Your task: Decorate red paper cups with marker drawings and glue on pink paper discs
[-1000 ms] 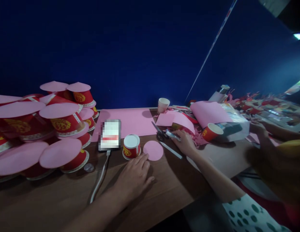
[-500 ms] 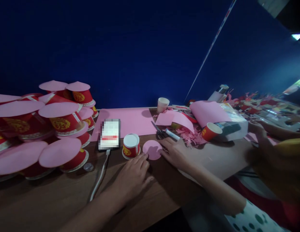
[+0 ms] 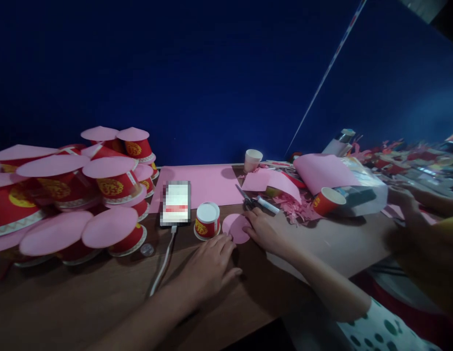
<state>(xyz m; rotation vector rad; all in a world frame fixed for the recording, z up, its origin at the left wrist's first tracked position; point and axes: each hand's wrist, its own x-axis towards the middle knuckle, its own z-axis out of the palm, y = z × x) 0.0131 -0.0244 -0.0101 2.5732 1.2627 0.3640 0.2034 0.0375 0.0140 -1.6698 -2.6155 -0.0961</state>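
A pink paper disc (image 3: 235,228) lies flat on the brown table between my hands. My left hand (image 3: 211,259) rests palm down with fingers stretched, its fingertips at the disc's lower left edge. My right hand (image 3: 267,230) lies on the other side, fingers spread, touching the disc's right edge. Just left of the disc stands an upside-down red paper cup (image 3: 207,222) with a white base on top and a gold emblem. Dark-handled scissors (image 3: 247,199) and a white marker (image 3: 268,205) lie just beyond my right hand.
Stacked red cups with pink paper tops (image 3: 110,168) fill the left. A phone (image 3: 176,204) with a white cable lies on a pink sheet (image 3: 212,183). Shredded pink paper (image 3: 294,208), a tipped red cup (image 3: 328,201) and a white cup (image 3: 253,160) are right. Another person's hand (image 3: 404,197) is at far right.
The whole view has shifted, so things sit slightly farther right. Both hands stay at the disc's edges, with my right fingers slightly more over it.
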